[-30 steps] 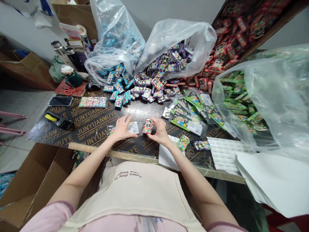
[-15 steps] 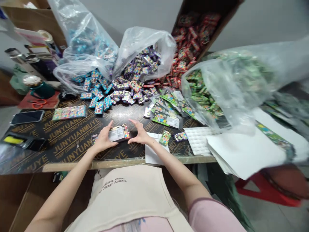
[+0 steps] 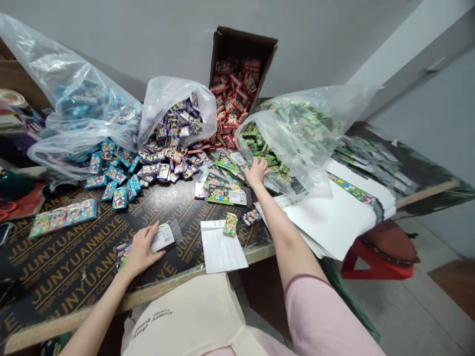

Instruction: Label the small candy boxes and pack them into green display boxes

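My left hand (image 3: pixel 140 249) is closed over a flat clear-wrapped pack (image 3: pixel 163 238) that lies on the dark plywood table. The pack shows a white barcode label, a colourful end to the left of the hand and a loose clear plastic flap on the right. Further away, my right hand (image 3: pixel 257 172) reaches out with fingers apart at the mouth of a clear bag of small green packets (image 3: pixel 282 170). Its fingertips are close to those packets; I cannot tell whether they touch. Flat green-and-black packs (image 3: pixel 227 194) lie just left of it.
Blue packets (image 3: pixel 120 197), purple packets (image 3: pixel 163 172) and red packets (image 3: pixel 230 118) are heaped along the back. A white paper (image 3: pixel 222 254) holds one green packet (image 3: pixel 230 224); a purple packet (image 3: pixel 251 216) lies beside it. White sheets (image 3: pixel 319 217) stack at right. A wrapped multi-pack (image 3: pixel 63 217) lies left.
My right hand has let go of the small red box by the pack and moved away to the green packets. My left hand stays on the pack. The view has turned right.
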A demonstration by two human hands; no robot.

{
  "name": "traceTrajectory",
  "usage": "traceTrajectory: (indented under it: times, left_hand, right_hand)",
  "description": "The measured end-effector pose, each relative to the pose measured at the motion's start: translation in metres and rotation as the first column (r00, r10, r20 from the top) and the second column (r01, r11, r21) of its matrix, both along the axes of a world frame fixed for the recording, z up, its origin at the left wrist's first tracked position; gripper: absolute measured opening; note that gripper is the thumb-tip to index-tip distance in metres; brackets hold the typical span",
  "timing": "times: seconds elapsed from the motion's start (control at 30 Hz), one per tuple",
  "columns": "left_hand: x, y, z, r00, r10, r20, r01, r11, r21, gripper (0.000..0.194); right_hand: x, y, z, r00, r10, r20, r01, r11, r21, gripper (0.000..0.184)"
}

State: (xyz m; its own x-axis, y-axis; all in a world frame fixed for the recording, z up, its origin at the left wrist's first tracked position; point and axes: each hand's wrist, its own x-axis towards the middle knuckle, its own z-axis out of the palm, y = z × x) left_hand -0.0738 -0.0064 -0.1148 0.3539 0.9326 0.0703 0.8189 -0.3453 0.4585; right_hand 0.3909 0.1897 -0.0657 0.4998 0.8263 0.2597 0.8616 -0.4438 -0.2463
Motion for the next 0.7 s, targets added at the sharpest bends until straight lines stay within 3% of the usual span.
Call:
traceTrajectory:
  times: [0.1, 0.33, 0.57, 0.63, 0.7]
  left_hand:
    - [0.001, -0.002, -0.004, 1.000, 0.000, -0.004, 0.000, 1.000, 0.017, 0.082]
    - [0.006, -0.004, -0.006, 0.999, 0.003, -0.035, -0.001, 0.998, 0.055, 0.076]
    - [0.008, -0.005, -0.003, 0.999, 0.013, -0.033, -0.012, 0.999, 0.029, 0.078]
    - [0.009, -0.005, -0.002, 0.999, 0.011, -0.031, -0.011, 1.000, 0.023, 0.077]
    - [0.008, -0.005, -0.001, 1.000, 0.009, -0.030, -0.008, 1.000, 0.019, 0.076]
  right_hand:
    - [0.056, 0.024, 0.007, 0.990, -0.045, 0.135, 0.074, 0.973, -0.217, 0.053]
    - [0.106, 0.049, 0.017, 0.972, 0.221, 0.073, -0.183, 0.920, -0.346, 0.046]
    - [0.123, 0.040, 0.029, 0.946, 0.322, 0.046, -0.293, 0.905, -0.309, 0.054]
    - [0.107, 0.023, 0.031, 0.947, 0.318, 0.041, -0.303, 0.930, -0.209, 0.053]
    - [0.077, 0.001, 0.031, 0.932, 0.352, -0.086, -0.353, 0.935, -0.004, 0.049]
